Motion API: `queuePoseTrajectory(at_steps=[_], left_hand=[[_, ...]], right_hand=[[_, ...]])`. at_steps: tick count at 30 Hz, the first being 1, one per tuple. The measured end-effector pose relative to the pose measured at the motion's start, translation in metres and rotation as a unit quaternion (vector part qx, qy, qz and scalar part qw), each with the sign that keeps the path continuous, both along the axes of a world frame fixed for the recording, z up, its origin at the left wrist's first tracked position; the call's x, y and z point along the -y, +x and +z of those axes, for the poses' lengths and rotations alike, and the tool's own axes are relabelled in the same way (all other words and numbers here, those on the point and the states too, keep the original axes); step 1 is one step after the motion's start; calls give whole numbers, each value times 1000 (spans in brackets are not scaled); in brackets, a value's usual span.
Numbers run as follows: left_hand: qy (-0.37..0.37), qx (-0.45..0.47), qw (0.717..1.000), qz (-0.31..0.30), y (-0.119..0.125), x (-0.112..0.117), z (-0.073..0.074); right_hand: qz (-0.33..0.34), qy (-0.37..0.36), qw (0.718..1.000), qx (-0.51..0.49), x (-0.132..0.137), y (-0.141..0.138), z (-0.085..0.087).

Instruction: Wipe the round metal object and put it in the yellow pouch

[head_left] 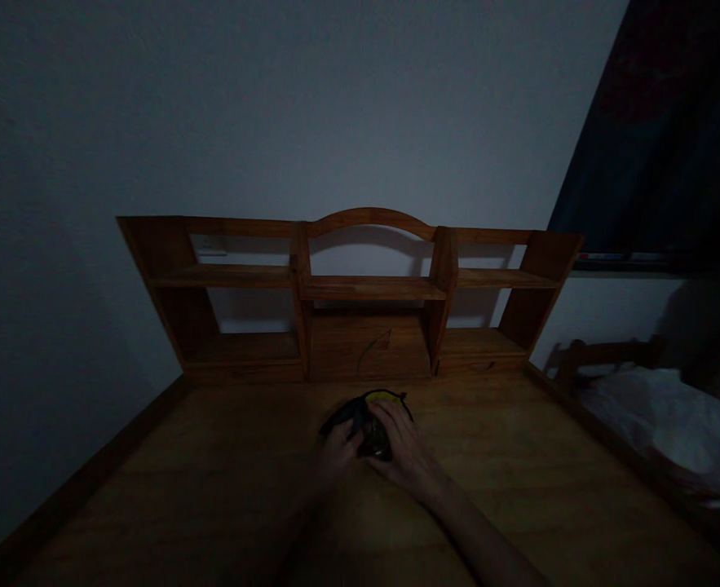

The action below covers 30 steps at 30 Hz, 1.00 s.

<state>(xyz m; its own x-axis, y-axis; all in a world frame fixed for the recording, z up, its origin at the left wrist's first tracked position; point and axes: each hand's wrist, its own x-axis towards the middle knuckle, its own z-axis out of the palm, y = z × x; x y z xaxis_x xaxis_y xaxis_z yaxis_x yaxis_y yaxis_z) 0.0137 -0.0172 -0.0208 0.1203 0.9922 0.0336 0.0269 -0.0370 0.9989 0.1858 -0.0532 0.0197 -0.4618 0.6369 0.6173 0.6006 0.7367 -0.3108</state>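
On the wooden desktop (243,481), close to the shelf unit, lies a small black pouch-like thing (346,412) with a yellow patch (382,397) along its far edge. My left hand (336,452) grips its left side, fingers bent into the dark material. From the right, my right hand (409,456) curves over it, fingers closed round the right side. Between the hands shows a dark, slightly shiny lump (375,442); the dim light hides whether it is part of the pouch or something inside it.
A wooden shelf unit (372,287) with several compartments stands at the desk's back, against a pale wall (335,114). To the right, beyond the desk edge, are a wooden chair back (616,352) and a whitish plastic-like heap (671,416). A dark window or curtain (659,155) hangs above.
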Motion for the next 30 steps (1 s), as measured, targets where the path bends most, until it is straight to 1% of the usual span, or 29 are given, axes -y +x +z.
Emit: queuePoseTrajectory(at_steps=[2, 4, 8, 11, 14, 17, 21, 25, 27, 30], left_hand=[[21, -9, 999, -25, -1, 1, -1], [51, -36, 997, -37, -3, 1, -1], [87, -111, 990, -9, -6, 4, 1], [89, -131, 987, 8, -4, 6, 6], [76, -138, 988, 2, -3, 6, 10], [51, -113, 992, -26, -4, 3, 9], [0, -39, 998, -59, -5, -4, -1], [-31, 20, 999, -35, -1, -6, -11], [-29, 27, 999, -34, 1, -5, -12], [-7, -8, 999, -39, 1, -2, -8]], right_hand=[[9, -12, 1000, -4, 3, -2, 5], [21, -32, 999, -10, 6, -4, 9], [32, -68, 997, -31, 10, -6, 10], [18, -88, 995, -46, 8, -4, 6], [8, -87, 995, -57, 5, -2, 1], [8, -73, 995, -62, 3, -2, 0], [14, -52, 997, -55, 2, 0, 0], [26, -37, 999, -22, 1, 4, 0], [32, -40, 999, -16, 2, 5, 2], [39, -51, 998, -20, 5, 4, 5]])
